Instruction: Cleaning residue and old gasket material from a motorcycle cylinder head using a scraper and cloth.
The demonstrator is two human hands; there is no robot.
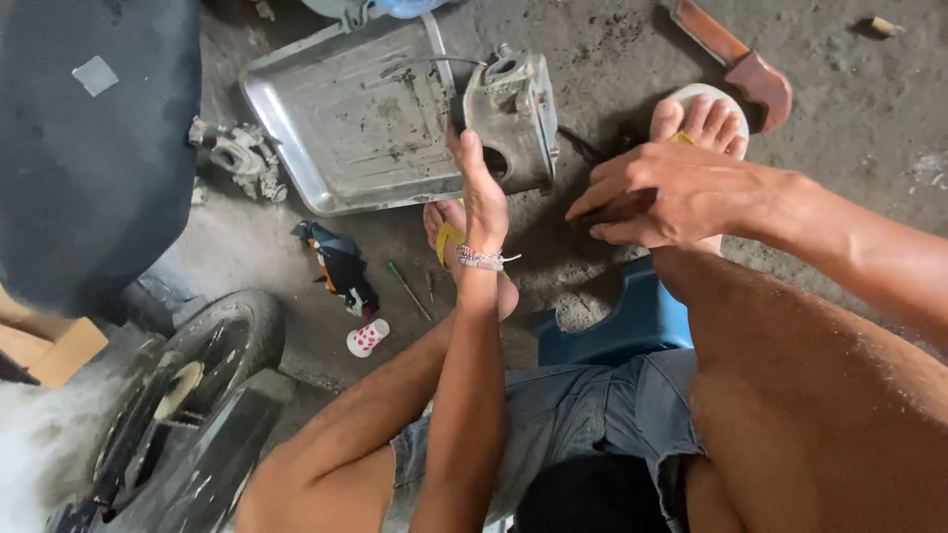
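My left hand (482, 197) stands edge-on with its fingers pointing up, pressed against the lower left side of a grey metal housing (515, 104) with a round hole. The housing rests on the right end of a dented metal tray (336, 118). My right hand (664, 192) hovers just right of the housing, fingers bent down over a dark object (620, 208) that is mostly hidden beneath them. A beaded bracelet (481, 260) is on my left wrist. My bare feet in sandals rest on the dirty concrete floor below both hands.
A blue stool (622, 321) is under my legs. A wheel with a tyre (188, 385) is at the lower left and a dark seat (89, 148) at the upper left. A small metal part (240, 156), a rag (341, 268), a screwdriver (408, 288) and a spotted cup (366, 339) lie on the floor.
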